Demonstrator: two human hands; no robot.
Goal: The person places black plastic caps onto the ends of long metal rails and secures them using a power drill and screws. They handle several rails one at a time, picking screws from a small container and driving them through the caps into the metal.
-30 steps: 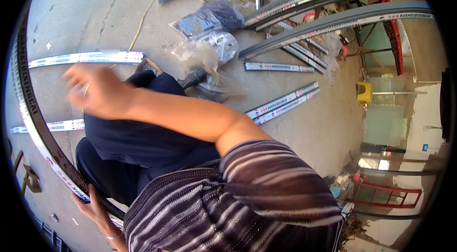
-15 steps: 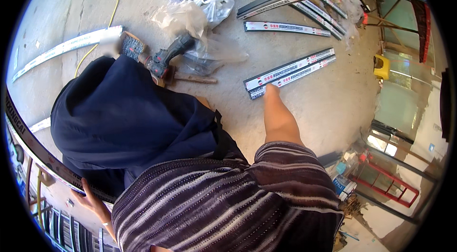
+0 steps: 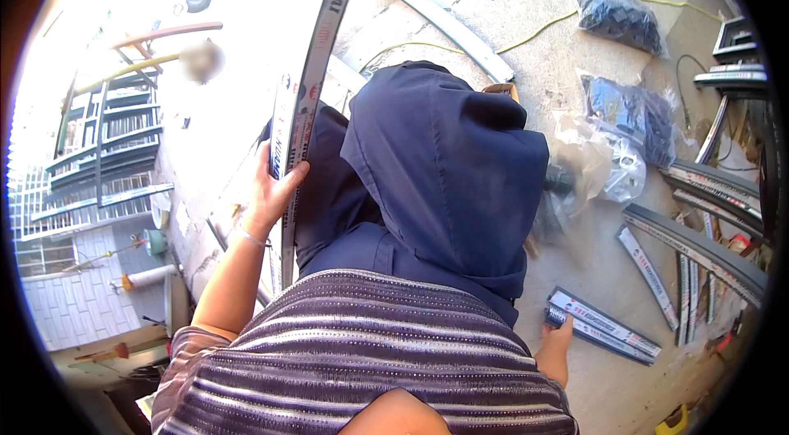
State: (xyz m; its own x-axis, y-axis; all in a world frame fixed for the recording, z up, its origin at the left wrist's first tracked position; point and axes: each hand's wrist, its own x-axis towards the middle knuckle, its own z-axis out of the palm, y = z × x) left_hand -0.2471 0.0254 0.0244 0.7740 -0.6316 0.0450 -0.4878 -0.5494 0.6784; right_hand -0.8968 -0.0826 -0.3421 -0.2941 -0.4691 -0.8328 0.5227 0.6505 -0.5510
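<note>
White-filmed long metal profile [image 3: 319, 73] beside the left thigh [image 3: 337, 209], left hand [image 3: 274, 192] closed around it, right hand [image 3: 556, 340] at the end of two short profiles [image 3: 604, 322] on concrete floor [image 3: 579, 258], its closure unclear, clear plastic bag [image 3: 618, 18] of dark parts beyond.

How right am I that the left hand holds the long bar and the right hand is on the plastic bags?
Only the place of the right hand is wrong: the head view shows it at the near end of the two short bars. The left hand does hold the long bar.
</note>
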